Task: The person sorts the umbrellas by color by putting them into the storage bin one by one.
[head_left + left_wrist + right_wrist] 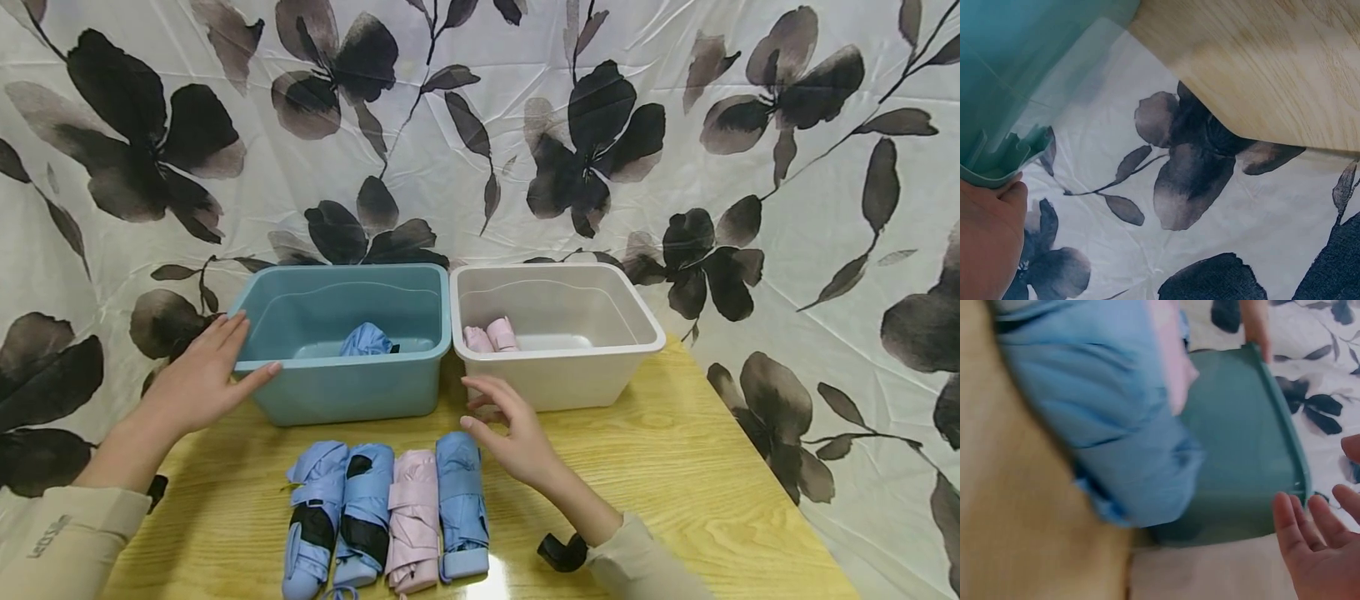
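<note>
My left hand (197, 375) rests on the left end of the teal bin (345, 392), fingers extended along its rim and thumb by the front corner. The left wrist view shows part of that hand (988, 234) touching the rim. My right hand (517, 437) hovers empty with loosely bent fingers before the white bin (558, 379), just right of a blue folded umbrella (462, 500). Left of that umbrella lie a pink folded umbrella (413, 517) and two more blue ones, side by side. Inside the teal bin is a blue folded bundle (366, 340); two pink rolled bundles (501, 334) lie in the white bin.
Both bins stand close together on a yellow wood-grain table (645, 492), against a white floral cloth (495, 167). The table's right edge slants beside the cloth. A black strap piece (562, 553) shows near my right wrist.
</note>
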`<act>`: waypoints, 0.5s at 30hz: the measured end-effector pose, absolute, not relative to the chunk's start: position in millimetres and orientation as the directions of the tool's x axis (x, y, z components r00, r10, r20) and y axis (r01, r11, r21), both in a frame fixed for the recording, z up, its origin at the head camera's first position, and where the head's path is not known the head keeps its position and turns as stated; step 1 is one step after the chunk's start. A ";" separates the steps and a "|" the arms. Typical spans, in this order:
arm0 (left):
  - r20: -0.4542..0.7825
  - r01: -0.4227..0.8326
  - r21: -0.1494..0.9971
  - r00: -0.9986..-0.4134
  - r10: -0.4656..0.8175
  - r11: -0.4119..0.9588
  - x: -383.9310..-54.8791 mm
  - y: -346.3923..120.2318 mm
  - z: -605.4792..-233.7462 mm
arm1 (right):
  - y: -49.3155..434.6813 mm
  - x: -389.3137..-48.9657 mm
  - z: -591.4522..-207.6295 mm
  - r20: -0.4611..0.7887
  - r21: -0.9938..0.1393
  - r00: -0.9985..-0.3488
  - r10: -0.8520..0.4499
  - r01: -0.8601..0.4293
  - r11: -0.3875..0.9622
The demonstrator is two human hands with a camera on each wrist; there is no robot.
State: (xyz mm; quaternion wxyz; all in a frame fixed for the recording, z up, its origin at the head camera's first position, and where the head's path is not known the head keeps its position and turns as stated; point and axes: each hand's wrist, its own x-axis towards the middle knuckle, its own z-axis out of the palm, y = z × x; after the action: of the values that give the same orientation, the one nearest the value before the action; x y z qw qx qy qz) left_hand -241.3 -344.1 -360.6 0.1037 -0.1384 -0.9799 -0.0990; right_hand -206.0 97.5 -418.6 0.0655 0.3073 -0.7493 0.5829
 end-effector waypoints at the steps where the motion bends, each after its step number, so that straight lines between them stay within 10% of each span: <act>1: 0.230 0.292 0.166 -0.940 0.251 0.942 -241.3 -344.4 -360.3 | 100.0 -203.3 -422.7 0.440 -0.838 -0.806 -0.396 -0.527 0.141; 15: 0.219 0.284 0.169 -0.945 0.245 0.944 -239.9 -343.1 -359.3 | 109.3 -182.3 -461.1 0.123 -0.767 -0.804 -0.582 -0.449 0.458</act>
State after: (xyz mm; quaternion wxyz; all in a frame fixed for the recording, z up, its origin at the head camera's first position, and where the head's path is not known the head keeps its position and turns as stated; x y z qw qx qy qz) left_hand -239.9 -343.1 -359.3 0.0979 -0.1347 -0.9810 -0.0996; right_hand -182.3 109.3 -461.1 -0.0787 0.3033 -0.8501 0.4232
